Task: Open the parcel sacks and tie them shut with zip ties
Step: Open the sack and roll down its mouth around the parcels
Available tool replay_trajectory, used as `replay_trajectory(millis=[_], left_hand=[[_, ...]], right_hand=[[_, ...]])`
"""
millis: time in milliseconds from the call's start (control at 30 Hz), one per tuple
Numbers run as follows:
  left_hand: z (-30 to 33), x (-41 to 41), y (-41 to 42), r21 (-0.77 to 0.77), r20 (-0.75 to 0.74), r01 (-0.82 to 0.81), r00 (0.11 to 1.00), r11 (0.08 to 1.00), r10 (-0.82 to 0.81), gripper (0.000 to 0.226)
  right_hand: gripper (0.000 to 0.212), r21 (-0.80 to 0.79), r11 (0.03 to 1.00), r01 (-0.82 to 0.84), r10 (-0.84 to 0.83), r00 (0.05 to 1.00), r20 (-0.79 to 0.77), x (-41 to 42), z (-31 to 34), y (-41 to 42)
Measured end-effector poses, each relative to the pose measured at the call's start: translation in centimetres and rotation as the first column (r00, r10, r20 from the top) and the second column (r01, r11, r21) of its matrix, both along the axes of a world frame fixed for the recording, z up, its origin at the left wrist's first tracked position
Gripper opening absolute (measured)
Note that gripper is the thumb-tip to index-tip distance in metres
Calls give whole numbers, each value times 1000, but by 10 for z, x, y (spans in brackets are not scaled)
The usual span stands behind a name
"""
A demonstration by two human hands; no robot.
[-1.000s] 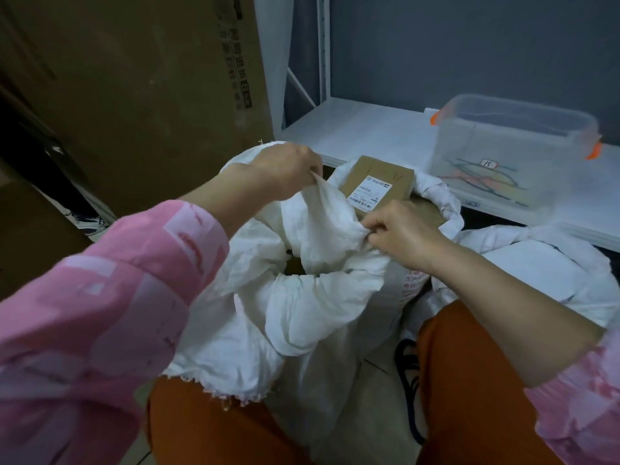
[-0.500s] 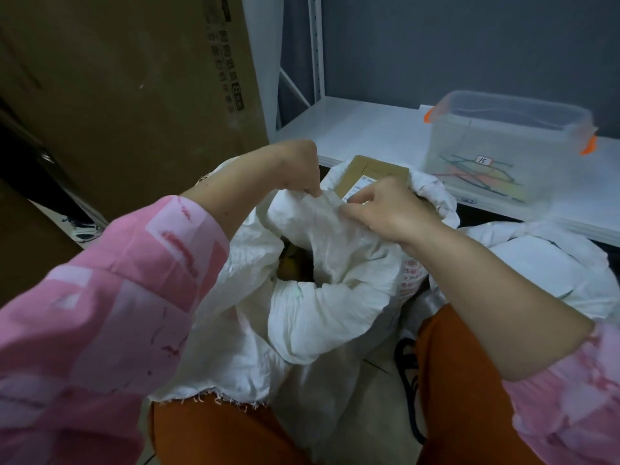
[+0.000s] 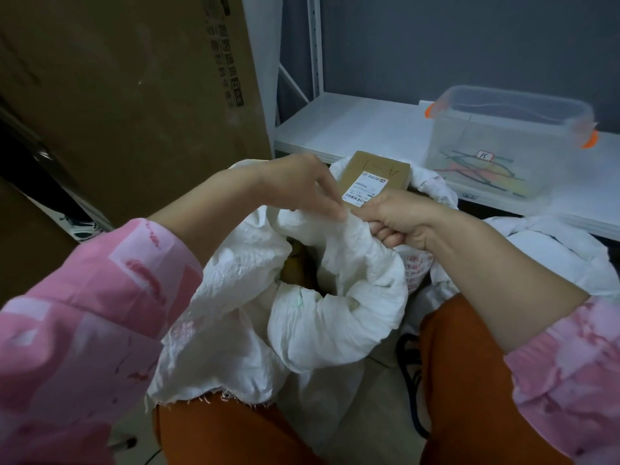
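- Two hands on one white woven parcel sack (image 3: 335,317), which stands on the floor between the person's knees, mouth up and partly gathered; a dark gap into the sack shows at centre.
- Fabric looks thin, soft and crumpled, with a frayed cut edge hanging at the near side. Judged light in itself and easy to bunch, but springy: a roll of it bulges out below the grip and would likely unfold if let go.
- Right hand (image 3: 402,219): fingers curled tight round a bunched neck of the rim, thumb on top.
- Left hand (image 3: 302,186): fingertips pinch the same fold, just beside the right hand, the two nearly touching.
- Best hold, in my judgement, is high on the gathered neck, with all loose rim pulled in first; the woven surface may be a little slick, so a full fist rather than a pinch.
- No zip tie in either hand. Coloured strips that may be zip ties lie in a clear plastic bin (image 3: 503,142) on the white shelf (image 3: 352,129), well apart from the sack.
- A labelled cardboard parcel (image 3: 372,176) shows just behind the hands; whether it lies in this sack I cannot tell.
- Another white sack (image 3: 553,250) lies to the right. A big cardboard carton (image 3: 134,95) stands at left.
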State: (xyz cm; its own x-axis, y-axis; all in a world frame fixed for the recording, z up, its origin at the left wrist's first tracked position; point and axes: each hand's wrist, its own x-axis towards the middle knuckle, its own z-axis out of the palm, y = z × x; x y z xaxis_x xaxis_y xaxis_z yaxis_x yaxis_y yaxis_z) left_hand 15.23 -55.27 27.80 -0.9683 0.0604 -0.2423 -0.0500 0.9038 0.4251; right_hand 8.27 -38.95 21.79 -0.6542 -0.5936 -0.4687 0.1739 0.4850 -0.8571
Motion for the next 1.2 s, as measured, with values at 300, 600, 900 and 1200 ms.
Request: replay_trajectory(millis=[300, 600, 900, 1200], left_hand=[[-17, -7, 0, -314, 15, -27, 999, 949, 33, 30], [-27, -10, 7, -172, 61, -116, 990, 978, 128, 21], [-38, 19, 12, -114, -50, -17, 999, 993, 11, 19], [-58, 29, 38, -216, -86, -60, 995, 975, 43, 22]], right_hand=[[30, 105, 989, 107, -38, 856, -516, 19, 6, 0], [25, 243, 970, -29, 159, 828, -538, 26, -20, -2], [35, -276, 949, -154, 208, 962, 178, 11, -46, 33], [29, -341, 933, -111, 196, 954, 228, 13, -53, 63]])
